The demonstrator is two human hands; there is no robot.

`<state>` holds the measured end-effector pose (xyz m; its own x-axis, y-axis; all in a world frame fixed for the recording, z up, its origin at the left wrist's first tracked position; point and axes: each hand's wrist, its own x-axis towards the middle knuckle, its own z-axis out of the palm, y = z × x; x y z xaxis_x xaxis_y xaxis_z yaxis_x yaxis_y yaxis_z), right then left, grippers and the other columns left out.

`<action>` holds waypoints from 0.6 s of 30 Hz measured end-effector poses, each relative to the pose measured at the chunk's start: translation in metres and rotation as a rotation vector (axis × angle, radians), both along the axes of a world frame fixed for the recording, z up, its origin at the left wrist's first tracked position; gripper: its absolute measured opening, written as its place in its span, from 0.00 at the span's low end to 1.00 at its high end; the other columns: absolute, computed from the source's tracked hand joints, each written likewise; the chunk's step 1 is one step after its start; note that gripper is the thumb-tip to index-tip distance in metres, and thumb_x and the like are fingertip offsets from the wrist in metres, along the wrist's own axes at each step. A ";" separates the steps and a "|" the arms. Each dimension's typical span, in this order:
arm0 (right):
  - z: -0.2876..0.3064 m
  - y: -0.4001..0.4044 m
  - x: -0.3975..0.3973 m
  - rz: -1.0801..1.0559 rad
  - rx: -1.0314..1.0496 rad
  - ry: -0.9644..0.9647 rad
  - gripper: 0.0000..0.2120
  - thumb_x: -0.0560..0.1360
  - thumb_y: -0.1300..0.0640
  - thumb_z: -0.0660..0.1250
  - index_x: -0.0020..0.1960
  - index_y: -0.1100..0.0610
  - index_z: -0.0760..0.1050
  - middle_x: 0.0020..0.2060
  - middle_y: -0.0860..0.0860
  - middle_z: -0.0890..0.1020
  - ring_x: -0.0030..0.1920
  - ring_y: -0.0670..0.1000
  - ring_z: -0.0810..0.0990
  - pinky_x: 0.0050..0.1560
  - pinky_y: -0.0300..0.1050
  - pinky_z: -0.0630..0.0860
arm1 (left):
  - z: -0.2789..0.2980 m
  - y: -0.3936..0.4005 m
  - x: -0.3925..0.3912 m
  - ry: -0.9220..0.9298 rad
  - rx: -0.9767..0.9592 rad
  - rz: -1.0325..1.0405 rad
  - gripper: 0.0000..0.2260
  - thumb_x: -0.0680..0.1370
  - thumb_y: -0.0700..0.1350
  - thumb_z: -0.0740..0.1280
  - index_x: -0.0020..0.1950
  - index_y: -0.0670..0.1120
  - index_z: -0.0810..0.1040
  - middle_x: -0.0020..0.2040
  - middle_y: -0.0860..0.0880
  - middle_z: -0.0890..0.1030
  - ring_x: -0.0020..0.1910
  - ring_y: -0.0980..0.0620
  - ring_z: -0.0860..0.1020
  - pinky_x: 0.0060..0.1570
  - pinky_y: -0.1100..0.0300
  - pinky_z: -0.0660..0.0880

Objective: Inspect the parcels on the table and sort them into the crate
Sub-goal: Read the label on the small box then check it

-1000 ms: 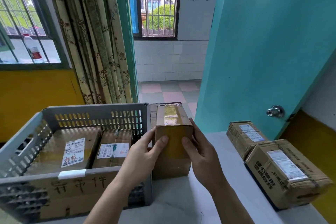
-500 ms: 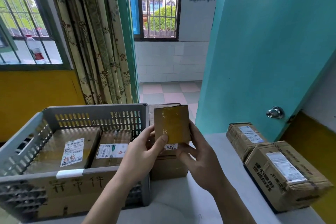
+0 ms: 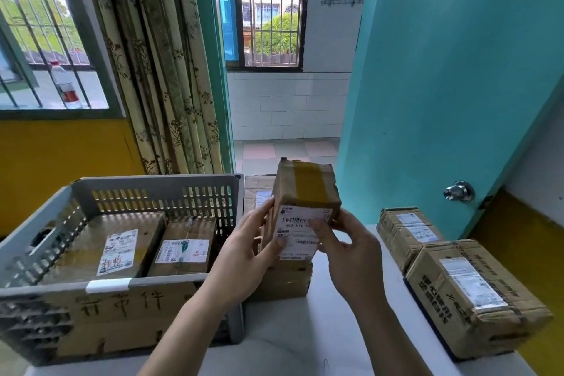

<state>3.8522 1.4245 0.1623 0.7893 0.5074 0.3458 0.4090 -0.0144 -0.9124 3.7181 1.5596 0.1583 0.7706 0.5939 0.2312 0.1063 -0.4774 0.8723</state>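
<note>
Parcel point(image 3: 305, 207) at mid-frame: we gripped it with left hand point(image 3: 244, 253) and right hand point(image 3: 351, 250); turning it steadily best exposed its label point(image 3: 300, 232).

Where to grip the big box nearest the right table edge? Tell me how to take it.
Grip the big box by its two long side faces, coming from above with both hands. It lies flat, label up, top clear; a smaller box sits against its far end, so the ends are poorer holds.
</note>
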 end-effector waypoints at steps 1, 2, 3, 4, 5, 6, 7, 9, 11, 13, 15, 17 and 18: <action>0.001 -0.001 0.001 0.006 -0.001 -0.008 0.12 0.72 0.41 0.68 0.54 0.32 0.74 0.51 0.37 0.83 0.49 0.33 0.81 0.40 0.29 0.79 | 0.002 -0.003 0.001 0.001 -0.002 0.002 0.27 0.82 0.47 0.69 0.78 0.65 0.64 0.68 0.60 0.77 0.63 0.63 0.78 0.57 0.65 0.80; 0.002 -0.003 0.002 0.015 0.001 -0.013 0.12 0.72 0.41 0.67 0.54 0.32 0.73 0.52 0.38 0.83 0.52 0.34 0.80 0.41 0.29 0.79 | 0.004 -0.006 0.001 0.002 -0.010 0.008 0.27 0.83 0.46 0.68 0.77 0.65 0.64 0.65 0.59 0.79 0.60 0.65 0.79 0.52 0.67 0.80; 0.002 -0.004 0.004 0.026 0.004 -0.018 0.12 0.72 0.41 0.67 0.55 0.32 0.73 0.54 0.40 0.82 0.54 0.36 0.80 0.43 0.31 0.80 | 0.005 -0.011 0.002 -0.006 -0.021 0.008 0.26 0.83 0.45 0.67 0.77 0.64 0.64 0.63 0.59 0.80 0.57 0.67 0.80 0.48 0.70 0.79; 0.001 -0.006 0.007 0.041 0.008 -0.029 0.13 0.73 0.41 0.66 0.57 0.32 0.73 0.56 0.41 0.81 0.55 0.38 0.80 0.46 0.34 0.82 | 0.005 -0.014 0.003 -0.018 -0.031 0.009 0.25 0.83 0.45 0.66 0.77 0.62 0.65 0.62 0.59 0.81 0.55 0.68 0.80 0.46 0.71 0.79; -0.001 -0.008 0.009 0.063 0.007 -0.042 0.15 0.73 0.41 0.65 0.60 0.35 0.74 0.58 0.42 0.80 0.57 0.41 0.80 0.50 0.39 0.83 | 0.005 -0.017 0.005 -0.039 -0.042 0.016 0.24 0.84 0.45 0.66 0.78 0.60 0.65 0.62 0.59 0.81 0.55 0.68 0.81 0.45 0.71 0.79; -0.004 -0.010 0.012 0.089 0.001 -0.051 0.18 0.74 0.42 0.65 0.63 0.38 0.75 0.60 0.42 0.79 0.59 0.44 0.80 0.54 0.44 0.83 | 0.004 -0.021 0.007 -0.063 -0.056 0.028 0.24 0.84 0.45 0.65 0.78 0.59 0.66 0.62 0.58 0.81 0.55 0.67 0.81 0.45 0.69 0.80; -0.007 -0.011 0.014 0.115 -0.010 -0.050 0.22 0.74 0.42 0.65 0.67 0.41 0.75 0.61 0.42 0.77 0.61 0.47 0.79 0.56 0.48 0.83 | 0.003 -0.023 0.008 -0.086 -0.078 0.040 0.23 0.84 0.45 0.65 0.78 0.58 0.67 0.61 0.58 0.82 0.55 0.66 0.82 0.46 0.68 0.81; -0.011 -0.013 0.015 0.162 -0.021 -0.027 0.26 0.75 0.42 0.65 0.72 0.43 0.73 0.62 0.41 0.75 0.64 0.49 0.77 0.57 0.51 0.83 | 0.001 -0.027 0.010 -0.114 -0.114 0.077 0.21 0.84 0.46 0.64 0.77 0.57 0.69 0.60 0.58 0.83 0.55 0.64 0.82 0.46 0.65 0.82; -0.010 -0.011 0.015 0.187 -0.025 -0.018 0.27 0.75 0.42 0.63 0.74 0.41 0.70 0.62 0.44 0.74 0.64 0.49 0.77 0.55 0.50 0.84 | 0.002 -0.029 0.011 -0.124 -0.122 0.103 0.20 0.83 0.47 0.65 0.74 0.61 0.70 0.57 0.59 0.83 0.54 0.63 0.83 0.46 0.64 0.82; -0.010 -0.008 0.014 0.209 -0.021 -0.009 0.26 0.76 0.43 0.63 0.74 0.41 0.69 0.63 0.45 0.74 0.63 0.47 0.77 0.53 0.46 0.84 | 0.003 -0.031 0.011 -0.131 -0.130 0.135 0.16 0.82 0.50 0.66 0.68 0.66 0.72 0.54 0.62 0.83 0.52 0.64 0.83 0.44 0.65 0.82; -0.012 -0.005 0.011 0.233 -0.008 0.024 0.22 0.78 0.48 0.67 0.71 0.42 0.70 0.62 0.43 0.76 0.62 0.44 0.78 0.50 0.40 0.84 | 0.002 -0.029 0.008 -0.156 -0.167 0.185 0.11 0.80 0.54 0.67 0.62 0.64 0.74 0.56 0.60 0.84 0.52 0.60 0.84 0.44 0.62 0.83; -0.016 -0.001 0.006 0.264 -0.021 0.040 0.18 0.78 0.52 0.71 0.65 0.42 0.70 0.61 0.42 0.78 0.59 0.43 0.80 0.47 0.34 0.82 | 0.003 -0.024 0.003 -0.171 -0.197 0.247 0.12 0.78 0.58 0.68 0.59 0.58 0.75 0.56 0.53 0.84 0.51 0.55 0.85 0.43 0.58 0.84; -0.018 0.002 0.005 0.276 -0.034 0.034 0.19 0.78 0.52 0.71 0.63 0.41 0.69 0.61 0.42 0.78 0.58 0.43 0.81 0.46 0.34 0.82 | 0.005 -0.022 0.001 -0.177 -0.209 0.274 0.12 0.78 0.59 0.68 0.58 0.56 0.75 0.55 0.52 0.85 0.50 0.55 0.86 0.42 0.59 0.84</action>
<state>3.8568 1.4262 0.1446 0.6304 0.7157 0.3007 0.3711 0.0624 -0.9265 3.7187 1.5379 0.1629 0.5361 0.8204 0.1990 0.0441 -0.2626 0.9639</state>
